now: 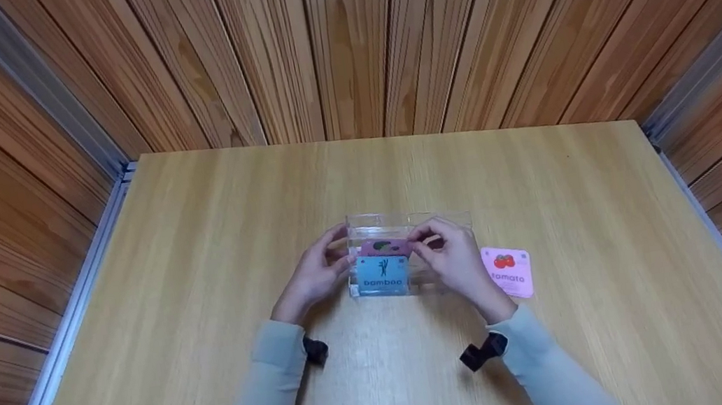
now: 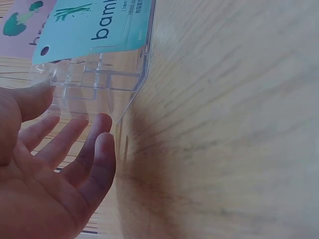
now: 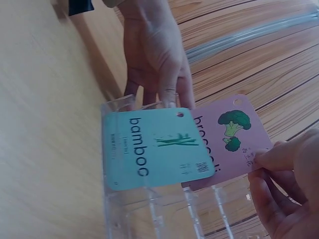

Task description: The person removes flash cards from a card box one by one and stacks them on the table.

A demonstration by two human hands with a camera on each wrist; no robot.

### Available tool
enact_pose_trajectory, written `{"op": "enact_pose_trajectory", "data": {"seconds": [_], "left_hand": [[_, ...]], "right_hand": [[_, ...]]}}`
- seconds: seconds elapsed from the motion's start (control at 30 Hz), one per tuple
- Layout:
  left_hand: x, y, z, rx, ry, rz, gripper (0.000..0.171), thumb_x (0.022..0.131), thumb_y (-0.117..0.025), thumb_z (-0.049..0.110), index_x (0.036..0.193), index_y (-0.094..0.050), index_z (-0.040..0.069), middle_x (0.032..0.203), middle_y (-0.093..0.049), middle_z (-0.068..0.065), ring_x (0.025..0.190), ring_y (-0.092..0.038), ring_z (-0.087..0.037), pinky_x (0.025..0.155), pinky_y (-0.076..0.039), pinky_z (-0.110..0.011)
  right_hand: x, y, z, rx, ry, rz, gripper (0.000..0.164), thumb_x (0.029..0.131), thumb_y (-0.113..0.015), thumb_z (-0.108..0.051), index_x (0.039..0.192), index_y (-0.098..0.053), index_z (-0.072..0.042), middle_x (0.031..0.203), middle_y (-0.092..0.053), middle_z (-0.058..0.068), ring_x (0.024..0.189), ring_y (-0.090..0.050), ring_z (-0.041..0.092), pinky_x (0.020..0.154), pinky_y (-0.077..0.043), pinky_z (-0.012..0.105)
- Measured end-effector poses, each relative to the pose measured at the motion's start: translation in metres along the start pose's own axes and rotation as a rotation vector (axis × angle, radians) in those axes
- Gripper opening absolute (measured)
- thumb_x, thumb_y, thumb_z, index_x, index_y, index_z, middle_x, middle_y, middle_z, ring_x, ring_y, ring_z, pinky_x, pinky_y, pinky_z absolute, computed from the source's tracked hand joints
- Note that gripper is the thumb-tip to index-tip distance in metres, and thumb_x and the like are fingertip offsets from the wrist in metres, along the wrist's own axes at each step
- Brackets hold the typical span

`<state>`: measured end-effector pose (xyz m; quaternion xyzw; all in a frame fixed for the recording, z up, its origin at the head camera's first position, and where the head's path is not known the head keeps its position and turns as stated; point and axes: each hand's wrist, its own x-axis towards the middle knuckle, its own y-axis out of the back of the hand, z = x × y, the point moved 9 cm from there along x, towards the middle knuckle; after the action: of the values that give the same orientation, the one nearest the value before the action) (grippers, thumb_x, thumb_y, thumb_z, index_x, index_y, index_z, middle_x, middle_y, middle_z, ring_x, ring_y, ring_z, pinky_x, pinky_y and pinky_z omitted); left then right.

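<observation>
A clear plastic stepped card holder (image 3: 127,216) stands on the table in front of the person. In its front slot leans a blue bamboo card (image 1: 382,274). Behind that, a pink broccoli card (image 3: 234,127) is partly covered by the bamboo card. My right hand (image 1: 449,253) pinches the broccoli card's side edge between thumb and index finger. At the holder's left end, my left hand (image 1: 311,273) holds it, thumb toward the front and fingers along the side. The left wrist view shows those fingertips (image 2: 103,122) right at the clear wall.
A pink tomato card (image 1: 508,271) lies flat on the table to the right of the holder, beside the right wrist. The wooden table (image 1: 226,200) is bordered by plank walls (image 1: 339,43) at the back and both sides. Small black cameras (image 1: 483,352) sit on the wrists.
</observation>
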<state>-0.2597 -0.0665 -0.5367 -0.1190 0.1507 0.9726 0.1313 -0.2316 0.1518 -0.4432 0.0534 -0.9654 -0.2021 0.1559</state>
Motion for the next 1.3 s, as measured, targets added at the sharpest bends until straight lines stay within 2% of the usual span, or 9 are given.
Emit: {"op": "enact_pose_trajectory", "data": {"seconds": [0.33, 0.57, 0.7, 0.83, 1.1, 1.3], "left_hand": [[0.001, -0.001, 0.001, 0.015, -0.019, -0.001, 0.060, 0.099, -0.063, 0.017, 0.152, -0.040, 0.035, 0.149, -0.046, 0.004, 0.121, -0.056, -0.017, 0.104, -0.045, -0.040], [0.001, -0.002, 0.002, 0.001, -0.019, -0.017, 0.060, 0.099, -0.064, 0.019, 0.152, -0.039, 0.036, 0.150, -0.044, 0.005, 0.123, -0.055, -0.017, 0.103, -0.046, -0.040], [0.001, -0.002, 0.002, -0.004, -0.023, -0.019, 0.061, 0.099, -0.064, 0.018, 0.152, -0.039, 0.036, 0.151, -0.043, 0.005, 0.123, -0.055, -0.017, 0.103, -0.046, -0.039], [0.001, -0.001, 0.002, -0.003, -0.032, -0.017, 0.062, 0.099, -0.064, 0.017, 0.152, -0.038, 0.036, 0.151, -0.042, 0.006, 0.123, -0.054, -0.017, 0.104, -0.045, -0.039], [0.001, -0.002, 0.002, -0.004, -0.045, -0.022, 0.061, 0.098, -0.065, 0.019, 0.151, -0.039, 0.036, 0.151, -0.043, 0.006, 0.124, -0.054, -0.016, 0.104, -0.045, -0.038], [0.001, -0.002, 0.002, 0.002, -0.048, -0.022, 0.061, 0.098, -0.065, 0.020, 0.151, -0.039, 0.034, 0.151, -0.044, 0.005, 0.123, -0.054, -0.017, 0.105, -0.045, -0.039]], "right_hand": [[0.002, 0.018, -0.011, 0.020, 0.036, 0.090, 0.012, 0.088, -0.073, 0.003, 0.095, -0.072, -0.006, 0.095, -0.069, 0.003, 0.089, -0.066, 0.019, 0.078, -0.058, 0.034], [-0.002, 0.031, -0.009, 0.014, -0.023, 0.108, 0.014, 0.088, -0.072, 0.005, 0.100, -0.073, -0.001, 0.099, -0.070, 0.009, 0.092, -0.065, 0.021, 0.081, -0.057, 0.033], [-0.006, 0.041, -0.027, 0.008, -0.020, 0.117, 0.013, 0.088, -0.070, 0.008, 0.101, -0.072, 0.005, 0.098, -0.069, 0.015, 0.091, -0.065, 0.025, 0.081, -0.056, 0.031], [-0.008, 0.052, -0.040, 0.015, 0.014, 0.141, 0.012, 0.087, -0.069, 0.011, 0.099, -0.072, 0.008, 0.096, -0.068, 0.017, 0.089, -0.065, 0.024, 0.079, -0.055, 0.024], [-0.011, 0.077, -0.025, 0.091, -0.008, 0.199, 0.012, 0.087, -0.069, 0.011, 0.098, -0.072, 0.010, 0.096, -0.068, 0.020, 0.090, -0.066, 0.024, 0.076, -0.058, 0.029], [-0.016, 0.102, -0.006, 0.091, -0.061, 0.249, 0.014, 0.089, -0.068, 0.009, 0.103, -0.071, 0.011, 0.099, -0.066, 0.022, 0.088, -0.067, 0.022, 0.074, -0.058, 0.028]]}}
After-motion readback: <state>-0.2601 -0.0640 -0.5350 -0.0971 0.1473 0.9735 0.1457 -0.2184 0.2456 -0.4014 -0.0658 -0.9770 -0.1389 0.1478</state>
